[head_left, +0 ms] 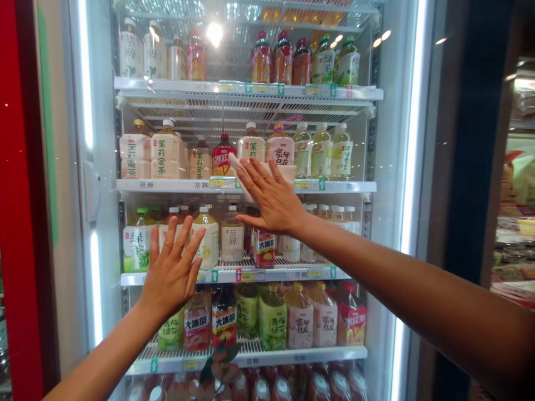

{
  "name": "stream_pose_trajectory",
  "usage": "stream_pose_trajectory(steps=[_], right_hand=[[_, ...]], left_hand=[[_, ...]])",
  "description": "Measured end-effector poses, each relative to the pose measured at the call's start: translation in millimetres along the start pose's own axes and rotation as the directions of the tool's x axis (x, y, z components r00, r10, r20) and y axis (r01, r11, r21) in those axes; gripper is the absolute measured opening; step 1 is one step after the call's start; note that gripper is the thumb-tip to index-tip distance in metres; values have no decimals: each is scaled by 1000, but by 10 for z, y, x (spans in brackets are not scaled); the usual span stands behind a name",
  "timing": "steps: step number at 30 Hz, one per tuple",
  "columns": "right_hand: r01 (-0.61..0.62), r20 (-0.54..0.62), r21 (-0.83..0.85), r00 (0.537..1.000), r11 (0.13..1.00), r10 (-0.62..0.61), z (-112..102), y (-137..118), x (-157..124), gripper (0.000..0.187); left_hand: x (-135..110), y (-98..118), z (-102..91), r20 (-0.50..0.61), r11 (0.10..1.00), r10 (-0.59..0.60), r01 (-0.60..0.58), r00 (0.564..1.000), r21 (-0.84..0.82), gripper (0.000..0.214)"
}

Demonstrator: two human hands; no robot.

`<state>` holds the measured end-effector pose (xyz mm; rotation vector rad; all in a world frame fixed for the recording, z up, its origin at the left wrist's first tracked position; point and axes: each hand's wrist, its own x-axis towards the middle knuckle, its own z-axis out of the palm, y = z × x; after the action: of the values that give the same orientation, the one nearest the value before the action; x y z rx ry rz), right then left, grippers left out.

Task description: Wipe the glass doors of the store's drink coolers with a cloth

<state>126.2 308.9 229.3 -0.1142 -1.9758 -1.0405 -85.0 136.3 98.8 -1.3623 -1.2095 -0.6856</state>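
Note:
My right hand (271,195) lies flat on the glass door of a drinks fridge, pressing a thin white cloth (288,174) against the pane at the second shelf's height. The cloth's edges stick out past the fingertips and beside the knuckles; the rest is under the palm. Lower and to the left, my left hand (172,270) rests with fingers spread on or very near the glass and holds nothing. Behind the pane, bottled teas stand on wire shelves, among them a green-capped bottle (137,245) left of my left hand.
A bright light strip (407,184) runs down the door's right side, another (95,278) down its left. A door handle (91,192) sits at the left. A red panel (19,200) stands at far left. Packaged goods (516,223) fill shelves at far right. Reflections show on the glass.

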Motion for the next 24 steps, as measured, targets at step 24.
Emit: stream_pose_trajectory(steps=[24], right_hand=[[-46,12,-37,999,998,46,-135,486,-670,105]], left_hand=[[517,759,411,-51,994,71,-75,996,-78,74]])
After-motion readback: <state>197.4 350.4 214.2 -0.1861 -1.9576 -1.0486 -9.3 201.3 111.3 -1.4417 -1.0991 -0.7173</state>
